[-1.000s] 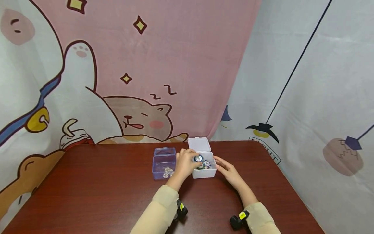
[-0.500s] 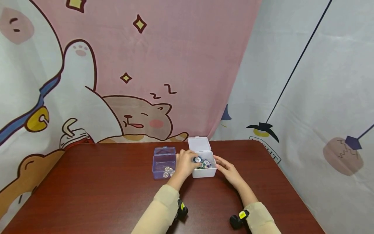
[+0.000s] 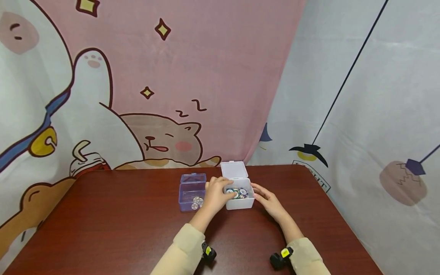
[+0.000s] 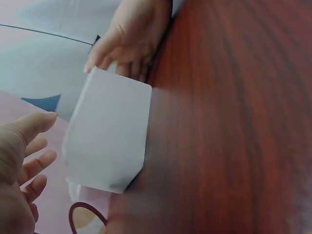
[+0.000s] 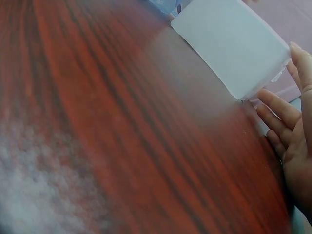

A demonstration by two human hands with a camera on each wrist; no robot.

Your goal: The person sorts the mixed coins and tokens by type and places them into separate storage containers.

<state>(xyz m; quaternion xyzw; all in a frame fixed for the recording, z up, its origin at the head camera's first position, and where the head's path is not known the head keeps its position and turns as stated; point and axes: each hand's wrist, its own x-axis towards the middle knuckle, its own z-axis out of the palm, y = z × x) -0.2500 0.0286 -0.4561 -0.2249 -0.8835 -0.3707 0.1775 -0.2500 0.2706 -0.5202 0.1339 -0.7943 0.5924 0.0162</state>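
Note:
A small white plastic box [image 3: 239, 204] stands on the table with its lid up, patterned poker chips [image 3: 243, 193] lying inside. My left hand [image 3: 215, 195] is over the box's left side, fingers at the rim. In the left wrist view that hand [image 4: 17, 165] has loosely bent, spread fingers and a bare palm, apart from the box wall [image 4: 109, 126]. At the box's right wall, my right hand [image 3: 270, 204] touches with thumb and fingertips. The right wrist view shows this hand [image 5: 295, 131] with its fingers fairly straight along the box corner.
Left of the white box stands an open translucent purple box [image 3: 185, 196] with several clear, faceted pieces [image 3: 196, 203] in it. Both boxes are near the far edge of the brown table [image 3: 120, 221]. A printed cloth [image 3: 223, 95] hangs behind.
The chip that my left hand held over the box has gone down among the other chips. The left hand has let go and shifted slightly left. The right hand stays put.

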